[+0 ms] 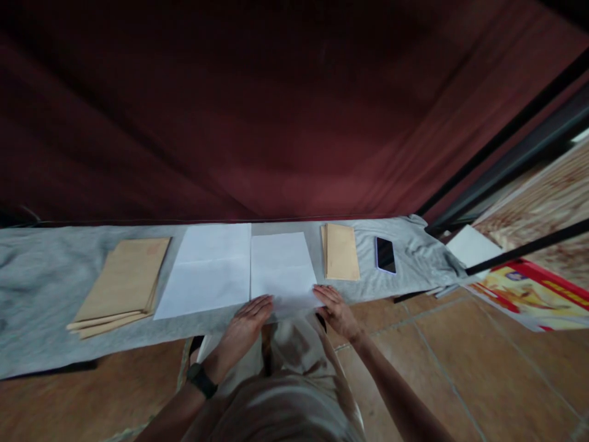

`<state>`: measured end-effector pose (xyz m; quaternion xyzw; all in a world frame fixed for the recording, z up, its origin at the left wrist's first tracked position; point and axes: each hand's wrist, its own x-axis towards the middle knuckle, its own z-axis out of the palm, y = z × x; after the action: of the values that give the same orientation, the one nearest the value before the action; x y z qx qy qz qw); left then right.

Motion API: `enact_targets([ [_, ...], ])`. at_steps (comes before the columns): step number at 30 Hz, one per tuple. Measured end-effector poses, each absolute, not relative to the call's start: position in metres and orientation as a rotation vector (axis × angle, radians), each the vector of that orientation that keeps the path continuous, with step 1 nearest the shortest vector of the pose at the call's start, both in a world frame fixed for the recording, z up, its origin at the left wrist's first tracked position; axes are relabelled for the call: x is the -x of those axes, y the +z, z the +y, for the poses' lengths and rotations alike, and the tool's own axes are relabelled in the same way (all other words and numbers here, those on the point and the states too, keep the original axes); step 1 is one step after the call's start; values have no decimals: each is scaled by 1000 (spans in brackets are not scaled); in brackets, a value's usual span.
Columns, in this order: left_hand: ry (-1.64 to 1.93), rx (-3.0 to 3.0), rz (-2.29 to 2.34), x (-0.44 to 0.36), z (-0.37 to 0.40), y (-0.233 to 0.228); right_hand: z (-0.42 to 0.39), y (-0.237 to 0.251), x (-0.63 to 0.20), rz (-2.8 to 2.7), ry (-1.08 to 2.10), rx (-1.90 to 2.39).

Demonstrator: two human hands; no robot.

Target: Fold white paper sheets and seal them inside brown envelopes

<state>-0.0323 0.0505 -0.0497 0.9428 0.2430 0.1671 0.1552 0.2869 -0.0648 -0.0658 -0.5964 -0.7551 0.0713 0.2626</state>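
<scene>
Directly in front of me lies a white sheet of paper point(283, 261) with a faint crease across it. My left hand point(251, 316) grips its near left corner, and my right hand point(335, 307) has the near right corner, the thumb below the edge. The near edge of that sheet reaches the table's front, over my lap. Just left of it, a white paper stack point(207, 270), also creased across, lies flat. Farther left is a pile of large brown envelopes point(124, 276). Small tan envelopes point(341, 252) lie to the right of the sheet.
A grey cloth point(32, 294) covers the narrow table. A smartphone point(385, 255) lies near its right end. Behind hangs a dark red curtain point(276, 135). Black metal bars point(506, 135) slant at the right, near a colourful printed box point(538, 294) above the tiled floor point(432, 356).
</scene>
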Motion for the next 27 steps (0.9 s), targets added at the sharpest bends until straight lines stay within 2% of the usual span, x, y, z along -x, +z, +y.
enact_targets([
  [6,462,-2723,600,42,39,-40,-65,-62,-288,-1940,327,1490],
  [10,574,-2681,637,56,55,-44,-67,-52,-283,-1873,457,1462],
  [19,525,-2602,669,50,79,-42,-66,-36,-271,-1600,683,1603],
  [27,611,-2137,1038,42,80,-41,-52,-35,-274,-1403,735,1627],
])
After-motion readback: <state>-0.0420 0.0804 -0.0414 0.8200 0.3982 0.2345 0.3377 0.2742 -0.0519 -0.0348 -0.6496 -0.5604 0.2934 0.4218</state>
